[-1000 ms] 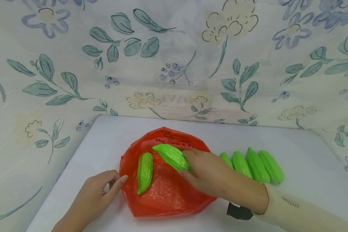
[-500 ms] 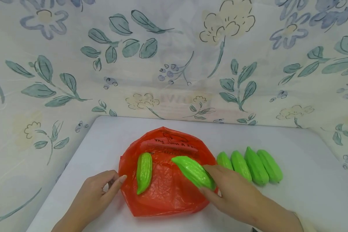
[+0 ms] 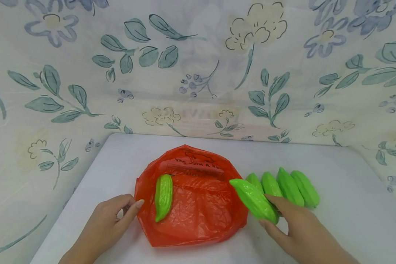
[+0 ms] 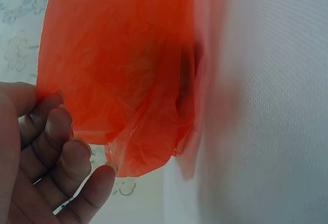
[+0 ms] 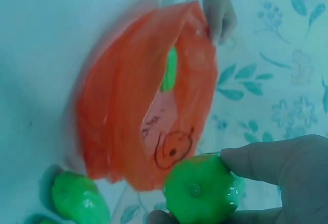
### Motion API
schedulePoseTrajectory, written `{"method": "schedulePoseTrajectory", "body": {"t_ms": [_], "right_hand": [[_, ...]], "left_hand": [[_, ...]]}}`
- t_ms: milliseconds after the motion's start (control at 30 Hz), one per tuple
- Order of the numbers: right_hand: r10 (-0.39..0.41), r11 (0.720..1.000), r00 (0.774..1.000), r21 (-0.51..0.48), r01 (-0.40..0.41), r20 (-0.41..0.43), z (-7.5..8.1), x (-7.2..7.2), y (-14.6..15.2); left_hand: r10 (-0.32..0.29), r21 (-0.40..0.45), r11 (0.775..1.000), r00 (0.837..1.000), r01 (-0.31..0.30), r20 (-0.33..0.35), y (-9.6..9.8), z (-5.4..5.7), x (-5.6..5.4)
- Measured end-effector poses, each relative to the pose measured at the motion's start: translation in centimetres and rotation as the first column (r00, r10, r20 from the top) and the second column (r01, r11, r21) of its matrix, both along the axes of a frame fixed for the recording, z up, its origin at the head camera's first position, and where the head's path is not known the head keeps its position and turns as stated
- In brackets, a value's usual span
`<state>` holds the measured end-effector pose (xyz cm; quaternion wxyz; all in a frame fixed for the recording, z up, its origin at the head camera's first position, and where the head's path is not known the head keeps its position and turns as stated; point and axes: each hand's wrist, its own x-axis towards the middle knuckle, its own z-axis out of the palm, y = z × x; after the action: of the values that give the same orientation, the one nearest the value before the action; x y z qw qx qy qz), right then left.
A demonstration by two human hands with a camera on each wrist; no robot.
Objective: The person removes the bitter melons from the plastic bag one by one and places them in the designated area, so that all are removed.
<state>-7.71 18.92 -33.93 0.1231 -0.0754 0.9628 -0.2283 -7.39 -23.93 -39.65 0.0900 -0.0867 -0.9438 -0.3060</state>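
A red plastic bag (image 3: 198, 227) stands with its mouth spread wide, dark print showing on its inner back wall. My left hand (image 3: 113, 216) pinches the bag's left rim between thumb and index finger; the left wrist view shows the other fingers loosely bent beside the red film (image 4: 118, 65). Inside the bag, on its left side, lies a bright green bitter melon (image 3: 164, 198). Just off the bag's right edge, my right hand (image 3: 300, 231) grips another bitter melon (image 3: 254, 200) by thumb and fingers, its pointed end toward the bag. Its round blunt end (image 5: 197, 190) faces the right wrist camera.
Right of the bag, several more bitter melons (image 3: 290, 187) lie side by side in a slanted row, the nearest partly hidden behind the held one. Everything rests on a white table (image 3: 346, 183). A floral-patterned cloth (image 3: 198, 73) rises behind the table's back edge.
My right hand has moved right and toward me with the bitter melon, from over the bag's mouth to outside its right edge. The left hand and the bag have stayed put.
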Motion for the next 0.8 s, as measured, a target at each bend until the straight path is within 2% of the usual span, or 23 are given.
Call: {"method": "schedulePoseTrajectory", "body": {"t_ms": [233,333,433,533,667,800], "right_hand": [[-0.107,0.992,0.993,0.067,0.104,0.042,-0.7,0.2,3.5],[-0.125,0.988,0.992,0.095,0.122,0.027,-1.4,0.7,5.2],[-0.134,0.986,0.991,0.098,0.135,-0.022,-2.3,1.5,6.7],[-0.158,0.983,0.987,0.095,0.159,-0.022,-3.1,2.1,8.0],[-0.230,0.967,0.969,0.130,0.217,0.092,-4.2,2.4,9.4],[-0.282,0.953,0.948,0.161,0.257,0.150,-5.3,2.9,10.9]], "left_hand": [[0.013,-0.002,1.000,1.000,-0.013,0.027,0.1,0.2,0.0],[0.015,-0.004,1.000,0.999,-0.014,0.035,0.1,0.2,0.0],[0.019,-0.009,1.000,0.999,-0.018,0.044,0.1,0.2,0.0],[0.029,-0.019,0.999,0.998,-0.028,0.052,0.0,0.1,0.1],[0.031,-0.021,0.999,0.999,-0.030,0.041,0.0,0.1,0.1],[0.034,-0.025,0.999,0.999,-0.034,0.037,0.0,0.0,0.0]]}}
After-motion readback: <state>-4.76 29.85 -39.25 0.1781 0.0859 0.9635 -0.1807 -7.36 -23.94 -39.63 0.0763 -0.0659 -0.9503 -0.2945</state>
